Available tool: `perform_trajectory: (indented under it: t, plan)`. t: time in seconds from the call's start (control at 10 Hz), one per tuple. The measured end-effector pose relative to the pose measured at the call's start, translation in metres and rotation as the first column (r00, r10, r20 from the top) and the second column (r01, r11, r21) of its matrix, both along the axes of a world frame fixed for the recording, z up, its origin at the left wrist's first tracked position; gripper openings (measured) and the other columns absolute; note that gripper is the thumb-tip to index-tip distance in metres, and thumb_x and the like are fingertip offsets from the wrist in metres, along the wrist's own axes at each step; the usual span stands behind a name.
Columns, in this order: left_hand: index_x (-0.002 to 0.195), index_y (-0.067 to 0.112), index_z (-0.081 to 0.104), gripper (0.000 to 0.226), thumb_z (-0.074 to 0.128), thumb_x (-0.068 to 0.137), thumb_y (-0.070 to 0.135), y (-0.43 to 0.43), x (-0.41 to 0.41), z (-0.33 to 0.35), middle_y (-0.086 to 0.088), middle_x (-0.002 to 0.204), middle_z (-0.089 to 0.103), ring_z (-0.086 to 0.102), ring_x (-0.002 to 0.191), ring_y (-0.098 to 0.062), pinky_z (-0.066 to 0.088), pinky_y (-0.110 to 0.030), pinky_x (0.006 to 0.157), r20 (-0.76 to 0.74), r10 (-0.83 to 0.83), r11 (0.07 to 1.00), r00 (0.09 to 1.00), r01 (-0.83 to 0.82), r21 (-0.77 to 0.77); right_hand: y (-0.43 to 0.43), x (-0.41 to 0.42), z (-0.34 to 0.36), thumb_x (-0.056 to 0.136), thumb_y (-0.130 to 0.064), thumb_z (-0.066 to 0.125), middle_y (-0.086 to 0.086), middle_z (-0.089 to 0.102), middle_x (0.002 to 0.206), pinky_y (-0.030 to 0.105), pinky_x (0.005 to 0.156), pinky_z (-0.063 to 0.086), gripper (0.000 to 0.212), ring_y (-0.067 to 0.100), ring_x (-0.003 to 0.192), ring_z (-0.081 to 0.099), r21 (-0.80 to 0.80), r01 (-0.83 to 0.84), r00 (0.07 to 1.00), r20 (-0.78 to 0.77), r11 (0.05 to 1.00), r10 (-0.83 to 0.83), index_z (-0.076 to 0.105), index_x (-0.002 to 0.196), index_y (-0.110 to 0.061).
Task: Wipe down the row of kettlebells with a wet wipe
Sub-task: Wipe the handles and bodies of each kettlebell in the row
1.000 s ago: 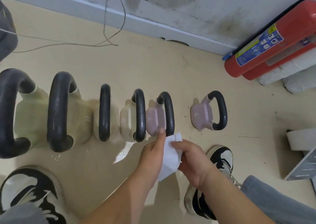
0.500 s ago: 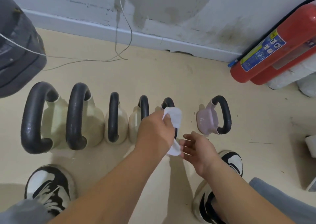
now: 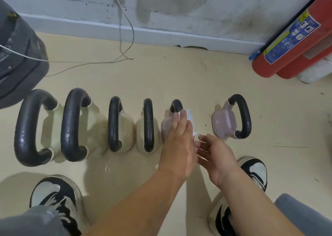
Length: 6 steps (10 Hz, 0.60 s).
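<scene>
The wet wipe [image 3: 189, 116] lies on the black handle of the pink kettlebell [image 3: 166, 127], fifth in the row on the floor. My left hand [image 3: 177, 145] clamps it there (only a white edge shows past the fingers [image 3: 181, 118]). My right hand [image 3: 215, 156] hovers just beside, fingers spread, holding nothing. A second pink kettlebell [image 3: 224, 126] stands apart to the right, with a red fire extinguisher [image 3: 287, 43] against the wall [image 3: 179, 5].

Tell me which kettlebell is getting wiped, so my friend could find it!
Find the row of kettlebells on the floor, left of the red fire extinguisher. Count to the fifth kettlebell from the left. It is pale pink like the last kettlebell standing apart, but only it has the left hand holding a white wet wipe on its handle.
</scene>
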<state>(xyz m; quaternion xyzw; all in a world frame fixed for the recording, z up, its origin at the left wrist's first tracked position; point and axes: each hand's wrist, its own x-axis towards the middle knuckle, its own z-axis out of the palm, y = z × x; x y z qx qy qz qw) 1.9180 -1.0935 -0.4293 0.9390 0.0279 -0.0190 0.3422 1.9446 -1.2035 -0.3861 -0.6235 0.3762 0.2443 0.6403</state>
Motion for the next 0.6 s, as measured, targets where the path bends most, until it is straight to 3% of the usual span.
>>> perform_trajectory:
  t: [0.1, 0.2, 0.3, 0.4, 0.5, 0.6]
  plan:
    - [0.154, 0.001, 0.031, 0.055, 0.045, 0.102, 0.011, -0.012, -0.038, -0.014, -0.011, 0.17, 0.003, -0.01, 0.156, -0.027, 0.014, -0.043, 0.127, 0.095, -0.035, 0.998, 0.995, 0.031, 0.047, -0.004, 0.0, -0.003, 0.098, -0.014, 0.055, 0.011, 0.065, 0.081, 0.045, 0.083, 0.056, 0.018, 0.029, 0.08, 0.062, -0.056, 0.061, 0.998, -0.007, 0.997, -0.062, 0.069, 0.104, -0.005]
    - [0.155, -0.001, 0.031, 0.054, 0.044, 0.104, 0.014, -0.017, -0.051, -0.026, -0.012, 0.17, 0.005, -0.002, 0.157, -0.029, 0.018, -0.042, 0.124, 0.141, -0.028, 0.998, 0.99, 0.019, 0.062, -0.004, 0.001, -0.005, 0.101, -0.017, 0.055, 0.012, 0.072, 0.098, 0.046, 0.095, 0.057, 0.021, 0.029, 0.092, 0.069, -0.11, 0.084, 0.996, -0.002, 0.99, -0.085, 0.069, 0.11, -0.005]
    - [0.155, 0.0, 0.031, 0.052, 0.033, 0.108, 0.021, -0.014, -0.036, -0.016, -0.011, 0.17, 0.004, -0.008, 0.157, -0.026, 0.01, -0.039, 0.127, 0.135, -0.017, 0.994, 0.991, 0.002, 0.112, -0.001, 0.004, -0.005, 0.104, -0.023, 0.051, 0.012, 0.073, 0.111, 0.045, 0.102, 0.054, 0.024, 0.027, 0.106, 0.07, -0.123, 0.086, 0.996, 0.009, 0.989, -0.085, 0.068, 0.109, -0.008]
    - [0.152, -0.001, 0.032, 0.053, 0.028, 0.106, 0.025, 0.006, 0.024, 0.011, -0.014, 0.168, 0.003, -0.014, 0.155, -0.03, 0.008, -0.048, 0.126, -0.036, 0.025, 0.994, 0.999, -0.021, 0.108, 0.005, 0.013, -0.003, 0.107, -0.033, 0.045, 0.008, 0.073, 0.104, 0.046, 0.104, 0.053, 0.036, 0.027, 0.105, 0.07, -0.092, 0.038, 0.999, 0.027, 0.995, -0.036, 0.069, 0.105, -0.006]
    - [0.143, -0.005, 0.045, 0.046, 0.034, 0.105, 0.018, 0.023, 0.08, 0.031, -0.027, 0.158, 0.028, 0.005, 0.153, -0.04, 0.006, -0.05, 0.125, -0.249, -0.099, 0.952, 0.963, 0.165, 0.258, 0.012, 0.027, 0.003, 0.109, -0.044, 0.038, 0.008, 0.07, 0.097, 0.045, 0.103, 0.053, 0.046, 0.027, 0.097, 0.068, -0.061, -0.04, 0.999, 0.012, 0.997, 0.041, 0.068, 0.106, -0.009]
    - [0.142, -0.008, 0.047, 0.043, 0.039, 0.106, 0.013, 0.044, 0.095, 0.033, -0.021, 0.161, 0.03, 0.019, 0.151, -0.032, 0.013, -0.038, 0.122, -0.247, -0.112, 0.991, 0.962, 0.126, 0.041, 0.018, 0.034, 0.007, 0.11, -0.047, 0.034, 0.008, 0.069, 0.095, 0.046, 0.101, 0.053, 0.051, 0.027, 0.092, 0.066, -0.062, -0.125, 0.992, -0.007, 0.99, 0.125, 0.067, 0.112, -0.009]
